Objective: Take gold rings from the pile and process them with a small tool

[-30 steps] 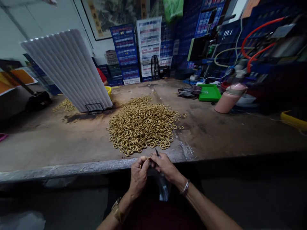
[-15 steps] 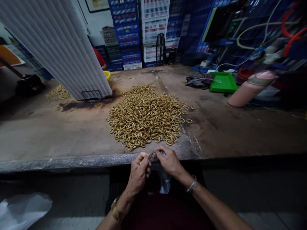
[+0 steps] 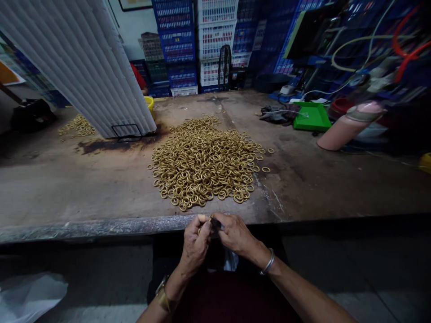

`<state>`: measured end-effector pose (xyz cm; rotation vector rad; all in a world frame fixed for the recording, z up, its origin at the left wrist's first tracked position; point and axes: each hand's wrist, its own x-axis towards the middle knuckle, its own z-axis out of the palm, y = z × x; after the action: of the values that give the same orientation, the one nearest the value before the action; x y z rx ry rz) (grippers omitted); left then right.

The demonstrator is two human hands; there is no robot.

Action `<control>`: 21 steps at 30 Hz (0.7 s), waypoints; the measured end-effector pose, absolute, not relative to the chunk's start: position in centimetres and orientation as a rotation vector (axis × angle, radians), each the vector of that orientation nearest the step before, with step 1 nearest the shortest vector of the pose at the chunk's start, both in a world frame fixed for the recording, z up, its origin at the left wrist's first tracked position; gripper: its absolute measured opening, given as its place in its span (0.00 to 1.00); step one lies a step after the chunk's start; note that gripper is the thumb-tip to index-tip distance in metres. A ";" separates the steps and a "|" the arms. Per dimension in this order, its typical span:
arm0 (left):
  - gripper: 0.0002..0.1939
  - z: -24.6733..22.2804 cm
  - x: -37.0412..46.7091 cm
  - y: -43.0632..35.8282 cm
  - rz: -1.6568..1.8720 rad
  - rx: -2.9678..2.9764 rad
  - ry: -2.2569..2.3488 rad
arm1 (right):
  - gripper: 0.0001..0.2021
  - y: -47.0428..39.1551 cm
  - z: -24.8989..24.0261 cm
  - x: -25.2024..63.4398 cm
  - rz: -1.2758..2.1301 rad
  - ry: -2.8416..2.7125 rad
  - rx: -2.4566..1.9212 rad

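Just over the table's front edge, my left hand (image 3: 195, 240) is closed, with a small brass-coloured ring (image 3: 199, 230) pinched between thumb and fingers. My right hand (image 3: 237, 233) meets it from the right, its fingers closed on a small dark tool (image 3: 216, 223) whose tip touches or nearly touches the ring. Fingers cover most of the tool, so its exact kind is unclear. Directly beyond both hands lies a large heap of brass-coloured rings (image 3: 202, 166), with a few loose ones at its sides.
The worktable (image 3: 84, 193) is brown and stained. A tall white corrugated panel (image 3: 111, 89) leans at the left, with a smaller ring pile (image 3: 77, 126) beside it. A green tray (image 3: 311, 115) and a pink cylinder (image 3: 348, 128) stand right. Stacked crates (image 3: 217, 40) line the back.
My right hand has turned and come down slightly, closer to my left fingers, and the dark tool shows more clearly. My left hand keeps its pinch on the ring.
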<state>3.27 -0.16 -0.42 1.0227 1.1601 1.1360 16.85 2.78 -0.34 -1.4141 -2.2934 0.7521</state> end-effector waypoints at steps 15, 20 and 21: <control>0.14 0.7 3.3 -1.0 1.009 0.489 0.839 | 0.10 7.0 -0.4 18.1 0.253 -1.984 -1.971; 0.12 0.6 3.0 -0.9 1.004 0.416 0.772 | 0.10 7.5 -0.4 17.1 0.230 -2.041 -2.070; 0.12 0.6 2.9 -0.9 0.993 0.388 0.763 | 0.09 7.6 -0.4 17.0 0.229 -2.048 -2.072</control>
<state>2.89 -0.85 0.61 0.3877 0.7630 0.9931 17.03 7.57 -0.43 -2.0721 -2.0480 0.2293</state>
